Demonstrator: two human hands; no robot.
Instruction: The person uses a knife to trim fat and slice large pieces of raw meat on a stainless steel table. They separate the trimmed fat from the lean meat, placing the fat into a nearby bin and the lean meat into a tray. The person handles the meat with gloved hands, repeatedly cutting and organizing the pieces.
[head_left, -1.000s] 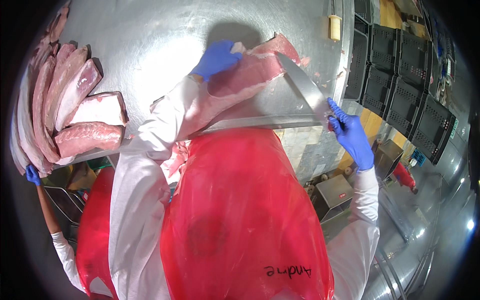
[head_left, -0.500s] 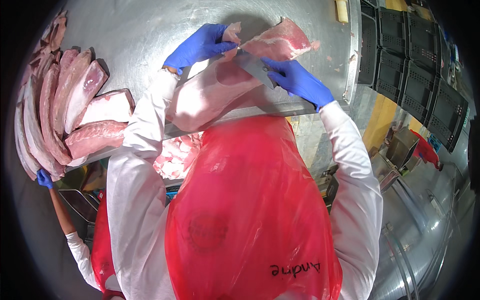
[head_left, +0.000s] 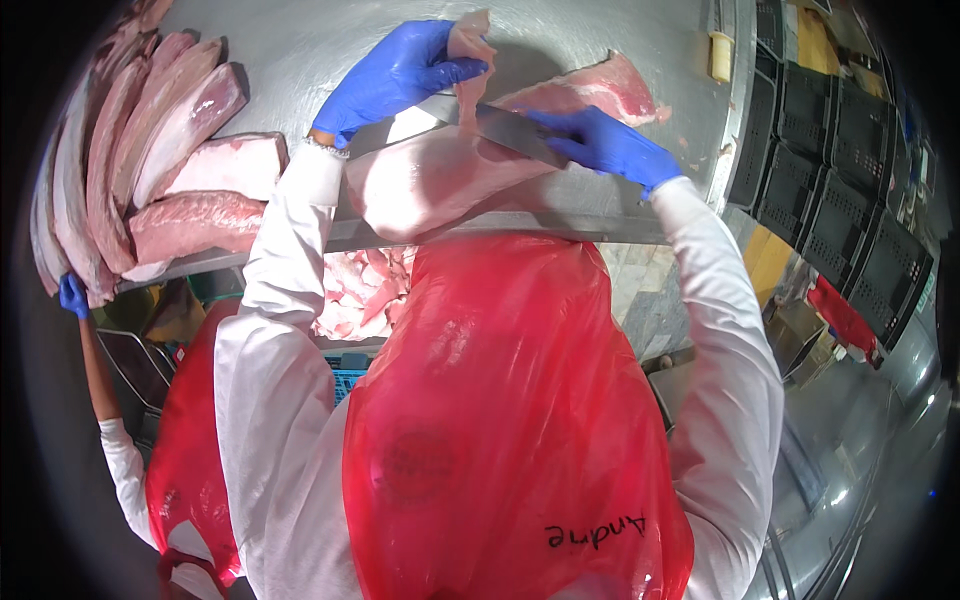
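A large pale cut of meat (head_left: 415, 190) lies near the front edge of the metal table, its redder end stretching away to the far right. My left hand (head_left: 395, 82), in a blue glove, is closed on a thin pinkish strip of fat (head_left: 472, 95) and holds it up above the cut. In my right hand (head_left: 612, 148), also gloved in blue, is a knife (head_left: 518, 136). Its wide blade points left across the top of the meat, at the foot of the raised strip. The handle is mostly hidden by my fingers.
Several long meat pieces (head_left: 118, 160) lie at the left, where a co-worker's gloved hand (head_left: 73, 296) touches their near ends. Below the table edge is a heap of pale trimmings (head_left: 362, 290). Black crates (head_left: 835, 180) stand at the right. A cream-coloured block (head_left: 721, 57) lies near the table's right edge.
My left hand has lifted the strip higher, and more of it hangs free. The knife blade has slid further left under it. The whole view has shifted slightly.
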